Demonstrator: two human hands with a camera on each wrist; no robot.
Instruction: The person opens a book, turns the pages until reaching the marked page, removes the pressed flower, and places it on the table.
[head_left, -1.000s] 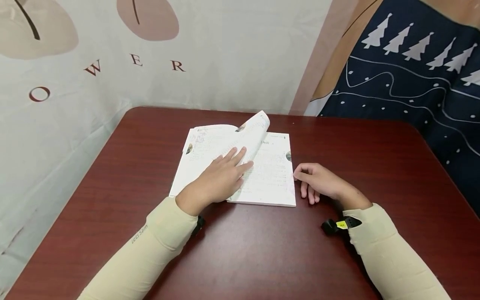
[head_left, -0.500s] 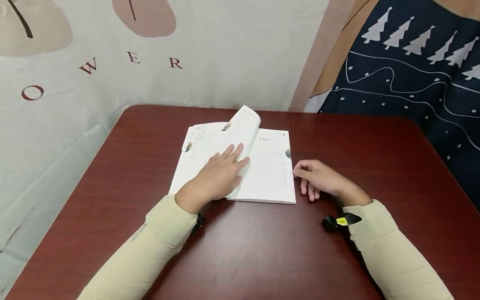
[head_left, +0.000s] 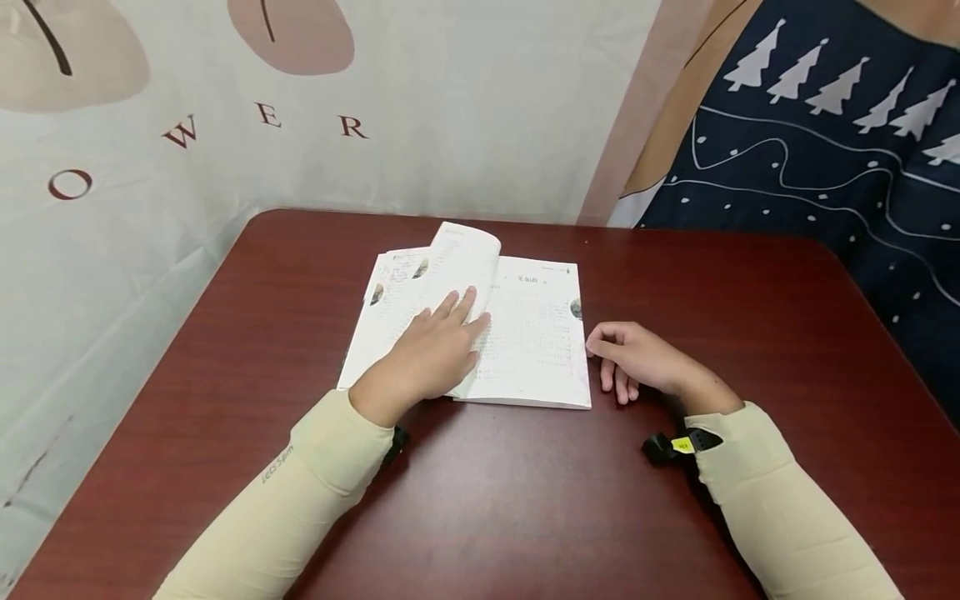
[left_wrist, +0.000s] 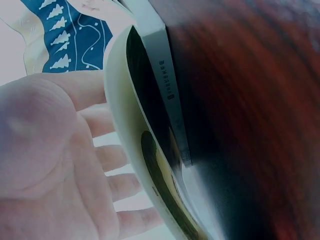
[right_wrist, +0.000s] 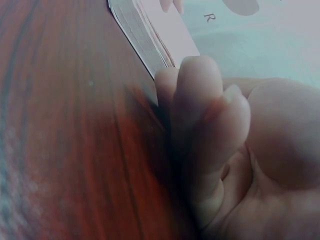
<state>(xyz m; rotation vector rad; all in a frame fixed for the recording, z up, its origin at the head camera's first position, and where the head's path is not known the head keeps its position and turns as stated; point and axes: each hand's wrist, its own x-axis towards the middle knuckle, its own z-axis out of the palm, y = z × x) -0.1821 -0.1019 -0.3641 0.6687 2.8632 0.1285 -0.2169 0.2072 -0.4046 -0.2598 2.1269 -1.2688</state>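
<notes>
White-paged, thick open paperback book (head_left: pixel 536 342) lies toward the far side of a glossy reddish-brown wood-grain table (head_left: pixel 487 492). The left hand (head_left: pixel 429 354), fingers spread and straight, rests on a curling white leaf (head_left: pixel 467 254), presumably to keep it down. The right hand (head_left: pixel 641 358), loosely curled, gripping nothing, lies just right; whether touching, I cannot tell. Only the left wrist view shows the pale printed spine (left_wrist: pixel 167 85); the right wrist view, layered page edges (right_wrist: pixel 142 37).

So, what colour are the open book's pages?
The pages are white with fine dark print, best seen in the head view.
</notes>
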